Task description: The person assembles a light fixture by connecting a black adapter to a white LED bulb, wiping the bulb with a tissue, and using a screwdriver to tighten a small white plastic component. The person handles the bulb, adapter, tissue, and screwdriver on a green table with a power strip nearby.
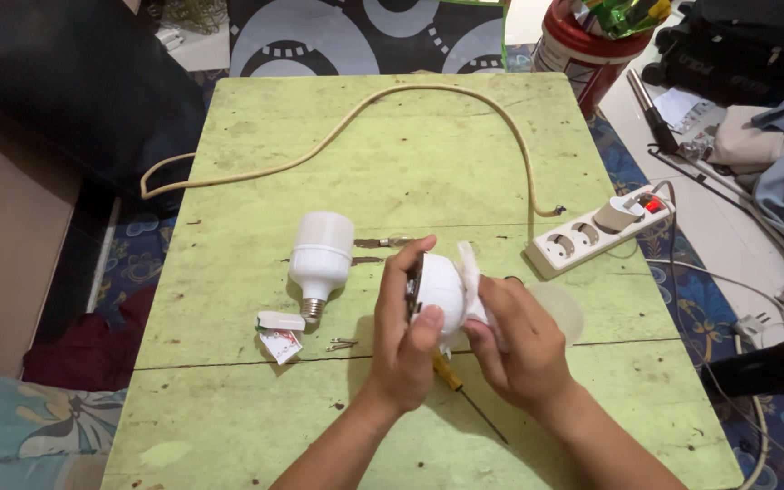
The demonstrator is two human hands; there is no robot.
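My left hand [407, 331] and my right hand [512, 338] both grip a white lamp body [442, 290] above the green table [392, 154]. The left thumb and fingers wrap its dark open end; the right hand holds its other side together with a piece of white tissue [469, 272]. A translucent dome cover [563, 310] lies just right of my right hand. A whole white LED bulb [321, 259] lies on the table to the left, base toward me. Under my hands lies a yellow-handled screwdriver [451, 377].
A white power strip [601, 231] with a plug and red switch sits at the table's right edge, its cream cable [428, 91] looping across the far side. Small screws [341, 344] and a torn wrapper [279, 338] lie near the bulb. A red can [583, 50] stands beyond the table.
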